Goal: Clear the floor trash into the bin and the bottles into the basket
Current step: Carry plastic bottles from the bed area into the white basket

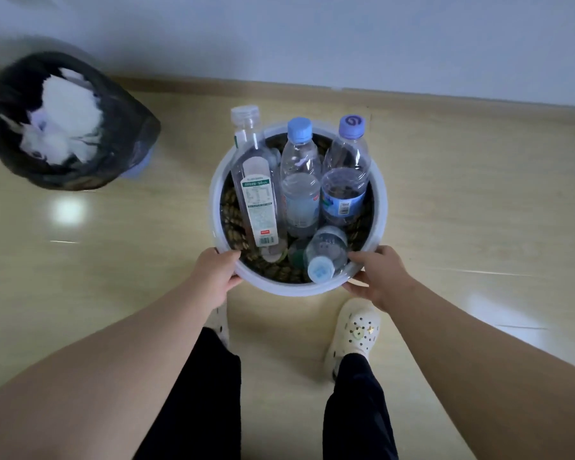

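Observation:
A round basket with a white rim point(380, 207) and woven inside sits in front of my feet. It holds several clear plastic bottles: a tall one with a white label point(258, 197), one with a light blue cap point(300, 190), one with a purple cap point(346, 184) and a small one lying near the front point(326, 254). My left hand point(217, 277) grips the rim at the front left. My right hand point(380, 277) grips the rim at the front right. The bin point(127, 147), lined with a black bag, stands at the left with white crumpled trash point(68, 117) inside.
A pale wall with a baseboard runs behind the basket. My two feet in cream clogs point(354, 330) stand close behind the basket on the glossy beige floor point(462, 210).

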The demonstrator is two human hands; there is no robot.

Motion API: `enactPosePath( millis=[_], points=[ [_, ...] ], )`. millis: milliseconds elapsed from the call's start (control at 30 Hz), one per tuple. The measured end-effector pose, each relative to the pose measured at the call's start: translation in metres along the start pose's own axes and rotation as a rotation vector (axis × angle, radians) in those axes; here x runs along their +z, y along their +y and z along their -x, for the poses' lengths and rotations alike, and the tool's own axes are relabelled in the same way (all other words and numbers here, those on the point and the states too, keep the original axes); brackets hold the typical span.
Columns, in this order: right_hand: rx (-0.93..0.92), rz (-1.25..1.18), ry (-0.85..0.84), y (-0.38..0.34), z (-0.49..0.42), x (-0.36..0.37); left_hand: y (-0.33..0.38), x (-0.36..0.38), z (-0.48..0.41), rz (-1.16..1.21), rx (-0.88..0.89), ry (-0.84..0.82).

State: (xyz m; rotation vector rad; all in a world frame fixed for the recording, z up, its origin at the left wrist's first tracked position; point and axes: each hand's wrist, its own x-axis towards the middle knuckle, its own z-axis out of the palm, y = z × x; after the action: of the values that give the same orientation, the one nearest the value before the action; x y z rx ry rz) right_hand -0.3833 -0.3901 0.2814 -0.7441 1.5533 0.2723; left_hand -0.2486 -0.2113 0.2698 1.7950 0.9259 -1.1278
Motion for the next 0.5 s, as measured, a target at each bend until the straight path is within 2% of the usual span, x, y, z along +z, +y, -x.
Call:
enactPosePath(
  millis=[200, 367, 500],
  points=[
    [0.018, 0.002, 0.006, -0.001, 0.007, 0.125, 0.057, -0.095, -0.049, 0.003, 0.047, 0.018],
    [0.022, -0.072, -0.001, 0.002, 0.005, 0.202, 0.098, -0.151, -0.091, -0.002, 0.089, -0.071],
    [0.016, -0.1, -0.007, 0.006, -0.005, 0.25, 0.12, -0.179, -0.127, 0.031, 0.131, -0.067]
  ],
)
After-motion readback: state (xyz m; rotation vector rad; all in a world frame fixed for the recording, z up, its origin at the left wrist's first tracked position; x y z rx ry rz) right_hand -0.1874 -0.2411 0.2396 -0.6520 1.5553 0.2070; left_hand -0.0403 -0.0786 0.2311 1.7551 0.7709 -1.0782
